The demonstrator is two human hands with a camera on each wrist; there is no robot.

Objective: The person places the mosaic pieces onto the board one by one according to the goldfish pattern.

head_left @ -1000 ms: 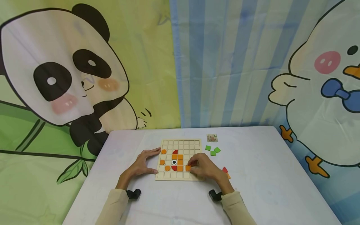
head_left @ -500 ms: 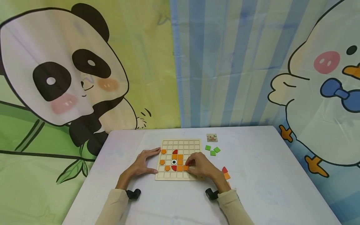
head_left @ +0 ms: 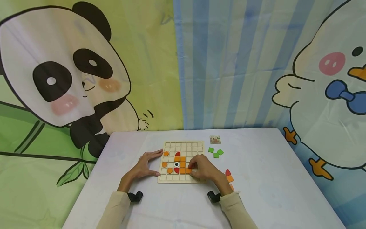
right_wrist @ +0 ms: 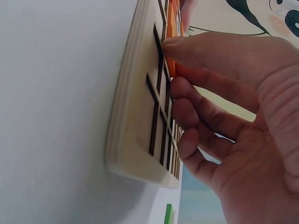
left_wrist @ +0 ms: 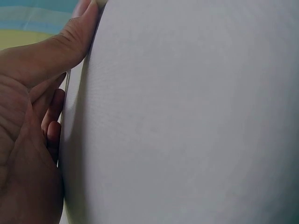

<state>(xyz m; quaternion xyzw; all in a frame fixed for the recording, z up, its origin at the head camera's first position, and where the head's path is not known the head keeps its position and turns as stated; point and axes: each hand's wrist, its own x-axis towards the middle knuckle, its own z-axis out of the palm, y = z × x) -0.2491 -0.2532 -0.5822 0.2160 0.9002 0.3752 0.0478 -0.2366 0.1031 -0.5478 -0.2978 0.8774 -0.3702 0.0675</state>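
Note:
A pale wooden grid board (head_left: 195, 149) lies on the white table. Orange squares, a black-and-white eye disc (head_left: 176, 164) and red rounded pieces (head_left: 177, 154) form a figure in its cells; orange discs (head_left: 166, 154) sit toward the left. My left hand (head_left: 145, 165) rests against the board's left edge, thumb and fingers spread; the left wrist view shows mostly tabletop. With thumb and index finger, my right hand (head_left: 204, 167) pinches an orange square tile (head_left: 188, 170) at the right end of the lower orange row. In the right wrist view its other fingers curl close over the grid.
Several green squares (head_left: 216, 155) lie right of the board, below a small pattern card (head_left: 215, 140). Beside my right forearm are a red piece (head_left: 227, 172) and an orange piece (head_left: 230, 178), with another partly hidden by the wrist. A cartoon-printed curtain (head_left: 228, 63) hangs behind.
My right hand has slid the orange square tile slightly left, up against the neighbouring orange one, then stayed there. The left hand has kept its place on the board's edge.

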